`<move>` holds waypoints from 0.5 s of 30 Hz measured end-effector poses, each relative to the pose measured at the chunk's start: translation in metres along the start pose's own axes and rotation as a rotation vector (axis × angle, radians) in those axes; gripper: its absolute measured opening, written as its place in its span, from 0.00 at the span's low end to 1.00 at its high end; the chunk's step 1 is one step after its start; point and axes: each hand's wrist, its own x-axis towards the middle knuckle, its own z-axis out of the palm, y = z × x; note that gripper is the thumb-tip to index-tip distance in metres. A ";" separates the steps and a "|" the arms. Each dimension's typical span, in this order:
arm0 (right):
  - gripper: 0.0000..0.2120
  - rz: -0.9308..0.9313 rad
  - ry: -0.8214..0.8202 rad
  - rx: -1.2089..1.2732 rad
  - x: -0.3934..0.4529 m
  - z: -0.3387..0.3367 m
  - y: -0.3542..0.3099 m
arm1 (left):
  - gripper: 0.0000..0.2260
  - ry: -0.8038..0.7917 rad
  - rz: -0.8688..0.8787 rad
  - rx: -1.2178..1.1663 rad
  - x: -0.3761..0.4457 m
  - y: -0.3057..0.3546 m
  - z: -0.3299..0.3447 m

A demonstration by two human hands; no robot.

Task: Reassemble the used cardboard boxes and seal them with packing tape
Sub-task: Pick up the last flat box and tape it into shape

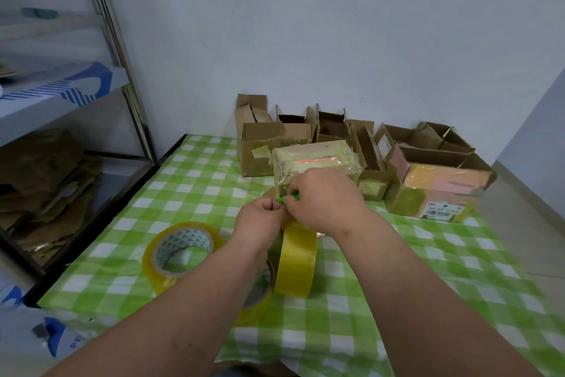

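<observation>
Both hands meet over the green checked table (397,285). The left hand (260,223) pinches a shiny yellow tape strip (296,260); the right hand (321,199) grips a green tool (287,197) beside the taped-up box (315,162).

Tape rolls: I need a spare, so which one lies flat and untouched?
The tape roll on the left lies flat, apart from both hands; the others sit under the hands, one standing on edge.
</observation>
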 end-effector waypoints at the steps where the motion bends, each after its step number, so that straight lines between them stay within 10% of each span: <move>1: 0.10 0.002 0.003 0.006 0.000 0.001 0.000 | 0.07 0.000 -0.001 0.001 0.000 0.000 0.000; 15: 0.07 0.115 -0.001 0.168 -0.011 -0.005 0.026 | 0.08 -0.015 -0.023 0.046 -0.001 0.007 -0.005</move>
